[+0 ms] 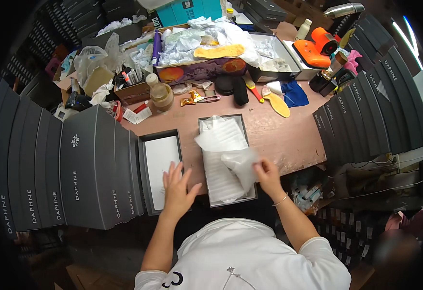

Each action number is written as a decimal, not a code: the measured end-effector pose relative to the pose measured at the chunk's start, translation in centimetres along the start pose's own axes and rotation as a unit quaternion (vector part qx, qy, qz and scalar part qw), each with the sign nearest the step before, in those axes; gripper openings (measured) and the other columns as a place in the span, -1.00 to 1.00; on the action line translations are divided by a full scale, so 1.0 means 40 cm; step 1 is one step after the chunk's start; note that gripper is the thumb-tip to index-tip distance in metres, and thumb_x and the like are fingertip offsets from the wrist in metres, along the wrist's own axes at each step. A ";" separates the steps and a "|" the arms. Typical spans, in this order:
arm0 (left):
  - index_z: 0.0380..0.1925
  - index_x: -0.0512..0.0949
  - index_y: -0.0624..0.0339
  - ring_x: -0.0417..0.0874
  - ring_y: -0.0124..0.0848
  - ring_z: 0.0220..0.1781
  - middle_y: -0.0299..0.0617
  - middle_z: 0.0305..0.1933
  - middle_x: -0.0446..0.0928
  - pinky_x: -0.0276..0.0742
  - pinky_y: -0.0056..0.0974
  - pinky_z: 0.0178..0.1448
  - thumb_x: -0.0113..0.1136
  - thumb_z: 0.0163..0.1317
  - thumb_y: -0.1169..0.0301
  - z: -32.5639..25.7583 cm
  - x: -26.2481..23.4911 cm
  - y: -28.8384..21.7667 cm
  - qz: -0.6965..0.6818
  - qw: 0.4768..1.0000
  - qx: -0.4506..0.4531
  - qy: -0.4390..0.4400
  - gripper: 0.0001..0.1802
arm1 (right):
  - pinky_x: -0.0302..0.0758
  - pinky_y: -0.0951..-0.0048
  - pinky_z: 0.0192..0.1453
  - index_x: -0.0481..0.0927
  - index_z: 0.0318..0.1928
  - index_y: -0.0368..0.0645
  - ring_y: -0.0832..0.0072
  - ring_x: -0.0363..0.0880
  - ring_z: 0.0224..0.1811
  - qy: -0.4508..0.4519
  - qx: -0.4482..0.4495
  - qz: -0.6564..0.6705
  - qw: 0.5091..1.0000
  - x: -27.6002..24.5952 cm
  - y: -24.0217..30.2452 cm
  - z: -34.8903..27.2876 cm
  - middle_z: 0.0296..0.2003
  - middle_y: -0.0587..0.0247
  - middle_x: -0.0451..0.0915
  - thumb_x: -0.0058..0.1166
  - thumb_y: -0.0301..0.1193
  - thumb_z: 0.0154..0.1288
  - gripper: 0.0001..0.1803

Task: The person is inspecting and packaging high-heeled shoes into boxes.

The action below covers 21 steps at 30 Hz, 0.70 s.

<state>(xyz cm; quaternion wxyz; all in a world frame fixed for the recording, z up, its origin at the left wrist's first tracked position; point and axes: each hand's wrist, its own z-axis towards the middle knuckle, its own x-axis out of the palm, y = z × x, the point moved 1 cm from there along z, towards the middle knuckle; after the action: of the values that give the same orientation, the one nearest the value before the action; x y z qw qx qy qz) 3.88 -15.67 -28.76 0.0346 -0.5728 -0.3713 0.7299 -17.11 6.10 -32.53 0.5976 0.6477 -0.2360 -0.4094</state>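
An open dark grey shoebox (pixel 245 126) lies on the table in front of me, filled with white ribbed foam wrapping (pixel 218 176). What lies under the wrapping is hidden. At the box's right side my right hand (pixel 268 178) pinches the edge of a thin, translucent white foam sheet (pixel 243 166), which is lifted and slightly blurred. My left hand (pixel 178 187) hovers with fingers spread over a shallow dark grey box lid (pixel 178 140), whose white inside faces up. Nothing is in that hand.
Tall stacks of dark grey shoeboxes stand at the left (pixel 88 169) and right (pixel 366 116). Behind lie a carton of crumpled paper (pixel 202 70), a glue jar (pixel 162 96), a brush (pixel 254 91), a yellow insole (pixel 276 104), a blue cloth (pixel 295 94) and an orange device (pixel 315 50).
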 end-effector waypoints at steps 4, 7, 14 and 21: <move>0.19 0.41 0.23 0.12 0.03 0.47 0.08 0.35 0.26 -0.12 0.20 0.47 0.26 0.18 0.24 0.058 0.082 -0.093 -0.084 0.992 0.083 0.035 -0.41 | 0.57 0.45 -0.26 0.56 -0.25 -0.21 0.51 0.60 -0.31 -0.039 0.295 0.351 0.888 -0.134 -0.073 -0.097 -0.37 0.26 0.60 -0.02 -0.46 0.38 -0.89; 0.22 0.37 0.19 0.13 0.03 0.47 0.07 0.34 0.27 -0.05 0.18 0.47 0.21 0.18 0.27 0.081 0.190 -0.194 -0.058 0.969 0.218 0.097 -0.41 | 0.60 0.40 -0.14 0.55 -0.06 -0.30 0.44 0.63 -0.24 0.345 0.320 0.295 0.832 -0.148 0.136 -0.152 -0.30 0.19 0.62 0.03 -0.44 0.37 -0.78; 0.01 0.50 0.31 0.37 0.08 0.27 0.14 0.18 0.40 0.19 -0.03 0.39 0.30 0.05 0.40 0.079 0.212 -0.202 -0.185 0.946 0.243 0.113 -0.52 | 0.53 0.09 -0.04 -0.06 0.42 -0.33 -0.09 0.60 -0.19 0.147 -0.150 -0.352 0.912 0.137 0.059 0.228 -0.25 -0.24 0.60 0.09 -0.60 0.04 -0.08; 0.32 0.13 0.37 0.15 0.15 0.40 0.24 0.43 0.02 0.24 -0.01 0.38 0.47 -0.09 0.26 0.029 0.176 -0.128 -0.051 0.994 0.089 0.027 0.01 | 0.51 0.07 -0.18 -0.10 0.43 -0.30 -0.07 0.61 -0.28 0.247 -0.087 -0.375 0.889 0.163 0.154 0.325 -0.36 -0.22 0.60 0.07 -0.60 0.00 -0.04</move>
<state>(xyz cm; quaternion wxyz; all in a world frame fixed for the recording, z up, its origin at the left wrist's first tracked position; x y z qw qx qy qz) -1.45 -9.21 -31.38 0.1328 -0.5674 -0.3323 0.7416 -22.93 -7.70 -27.55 0.4923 0.7136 0.2167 -0.4488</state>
